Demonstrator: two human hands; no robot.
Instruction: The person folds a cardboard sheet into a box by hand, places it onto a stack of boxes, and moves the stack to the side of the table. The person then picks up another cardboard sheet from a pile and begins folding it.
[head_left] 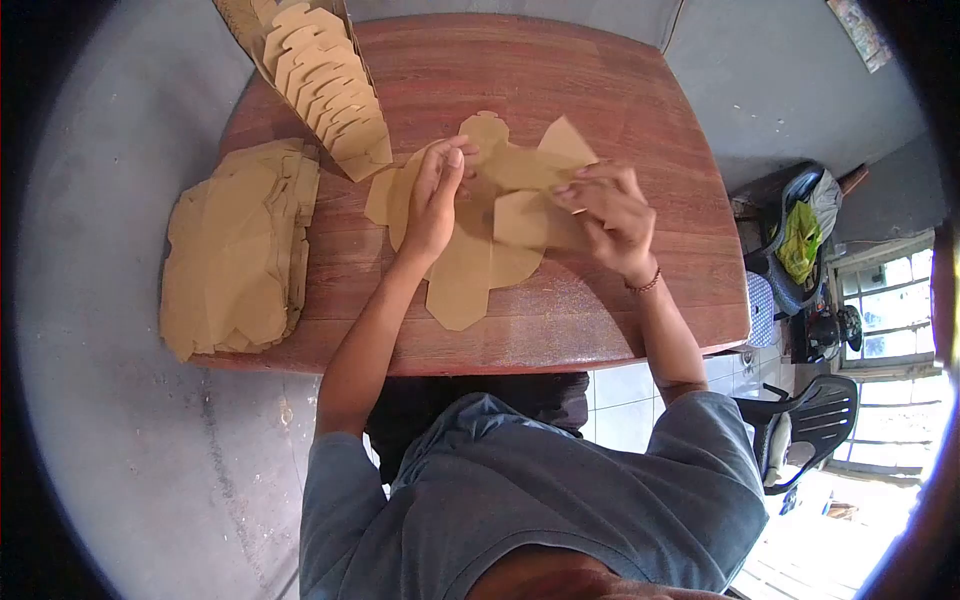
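Cardboard cutout (462, 265) lies in front of us on the wooden table (650, 110), its flaps on the right side raised. Our hands are apart: our left hand (433, 200) is loosely open at its left part, while our right hand (612, 212), fingers bent and blurred, is at the raised flaps, and we cannot tell whether it grips them. Left of it sit a cardboard stack (225, 255) and, farther back, a long box (367, 160) of upright cardboard pieces (325, 85).
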